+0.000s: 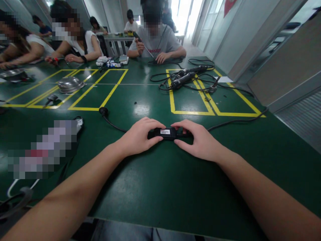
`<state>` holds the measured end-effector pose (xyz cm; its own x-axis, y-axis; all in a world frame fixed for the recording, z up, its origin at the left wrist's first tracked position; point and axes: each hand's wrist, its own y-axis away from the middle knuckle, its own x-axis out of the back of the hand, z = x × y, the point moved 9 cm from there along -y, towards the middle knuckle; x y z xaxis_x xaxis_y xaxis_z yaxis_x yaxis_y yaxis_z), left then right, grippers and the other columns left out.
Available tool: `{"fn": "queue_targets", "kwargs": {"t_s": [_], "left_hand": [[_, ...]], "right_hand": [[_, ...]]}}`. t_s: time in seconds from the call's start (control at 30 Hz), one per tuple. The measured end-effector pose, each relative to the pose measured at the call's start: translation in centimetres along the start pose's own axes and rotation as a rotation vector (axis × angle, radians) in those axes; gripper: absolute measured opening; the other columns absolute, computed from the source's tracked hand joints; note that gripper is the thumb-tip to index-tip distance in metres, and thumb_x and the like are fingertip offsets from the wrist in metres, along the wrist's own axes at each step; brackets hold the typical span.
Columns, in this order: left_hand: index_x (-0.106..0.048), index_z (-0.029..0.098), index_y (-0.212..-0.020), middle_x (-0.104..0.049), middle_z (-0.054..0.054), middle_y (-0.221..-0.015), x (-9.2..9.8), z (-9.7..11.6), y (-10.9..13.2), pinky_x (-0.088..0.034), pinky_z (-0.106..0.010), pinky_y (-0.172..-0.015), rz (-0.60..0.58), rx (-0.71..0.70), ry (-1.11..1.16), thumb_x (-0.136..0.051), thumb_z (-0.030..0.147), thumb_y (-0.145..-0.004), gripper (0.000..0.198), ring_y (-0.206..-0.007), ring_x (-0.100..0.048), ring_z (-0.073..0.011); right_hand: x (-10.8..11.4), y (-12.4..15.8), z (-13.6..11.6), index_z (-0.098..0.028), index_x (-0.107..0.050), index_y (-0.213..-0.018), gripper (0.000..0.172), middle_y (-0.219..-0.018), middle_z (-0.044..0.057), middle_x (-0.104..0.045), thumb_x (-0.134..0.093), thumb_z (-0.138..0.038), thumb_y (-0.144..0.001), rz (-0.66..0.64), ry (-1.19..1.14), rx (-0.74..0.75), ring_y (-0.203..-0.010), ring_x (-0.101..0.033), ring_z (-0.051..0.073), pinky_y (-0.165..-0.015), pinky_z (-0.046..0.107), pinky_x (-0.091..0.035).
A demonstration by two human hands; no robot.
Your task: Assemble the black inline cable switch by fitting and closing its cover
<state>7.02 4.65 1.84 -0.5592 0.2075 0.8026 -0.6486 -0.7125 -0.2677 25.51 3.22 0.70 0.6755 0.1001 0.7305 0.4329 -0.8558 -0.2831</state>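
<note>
A small black in-line box [169, 133] with a white printed label sits on the green table in front of me. My left hand [142, 134] curves round its left end, thumb and fingertips on its near and far edges. Around the right end, my right hand [197, 139] holds it the same way with thumb and fingers. A black cord [114, 125] runs from the left side to a round black plug [103, 111]. Another length of black cord [233, 121] leaves on the right toward the table's right edge. The fingers partly hide the box's ends.
Black handheld tools [183, 80] with coiled cords lie inside yellow tape lines at the back right. A metal bowl-shaped part [70, 84] stands back left. A blurred-out long object [45, 150] lies to my left. Across the table, a person [157, 43] holds a tool; others sit left.
</note>
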Motion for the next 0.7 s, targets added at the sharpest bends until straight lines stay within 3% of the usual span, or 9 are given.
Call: {"fn": "queue_targets", "kwargs": {"t_s": [0.17, 0.37, 0.7], "left_hand": [[-0.083, 0.024, -0.133, -0.087, -0.007, -0.125, 0.10, -0.05, -0.27, -0.060, -0.045, -0.111, -0.032, 0.036, -0.015, -0.086, 0.025, -0.102, 0.031, -0.118, -0.076, -0.0272], [-0.084, 0.025, -0.129, -0.087, -0.006, -0.125, -0.07, 0.06, -0.41, -0.059, -0.046, -0.111, -0.042, 0.060, -0.003, -0.087, 0.025, -0.101, 0.028, -0.117, -0.076, -0.0272], [-0.083, 0.024, -0.129, -0.086, -0.006, -0.122, -0.20, 0.06, -0.27, -0.059, -0.047, -0.112, -0.024, 0.084, 0.022, -0.085, 0.024, -0.101, 0.027, -0.116, -0.076, -0.0268]], "right_hand": [[-0.15, -0.43, 0.18, -0.026, -0.085, -0.119, 0.023, -0.115, 0.009, -0.085, -0.080, -0.037, -0.100, 0.005, -0.031, -0.006, -0.099, -0.079, 0.029, -0.093, 0.045, -0.066], [0.04, -0.35, -0.10, -0.025, -0.085, -0.121, 0.023, -0.119, 0.011, -0.087, -0.081, -0.035, -0.100, -0.003, 0.023, 0.019, -0.109, -0.081, 0.033, -0.099, 0.050, -0.067], [-0.30, -0.28, 0.00, -0.026, -0.083, -0.125, 0.027, -0.120, 0.012, -0.087, -0.080, -0.038, -0.101, -0.024, 0.078, 0.003, -0.109, -0.080, 0.033, -0.097, 0.050, -0.067]]}}
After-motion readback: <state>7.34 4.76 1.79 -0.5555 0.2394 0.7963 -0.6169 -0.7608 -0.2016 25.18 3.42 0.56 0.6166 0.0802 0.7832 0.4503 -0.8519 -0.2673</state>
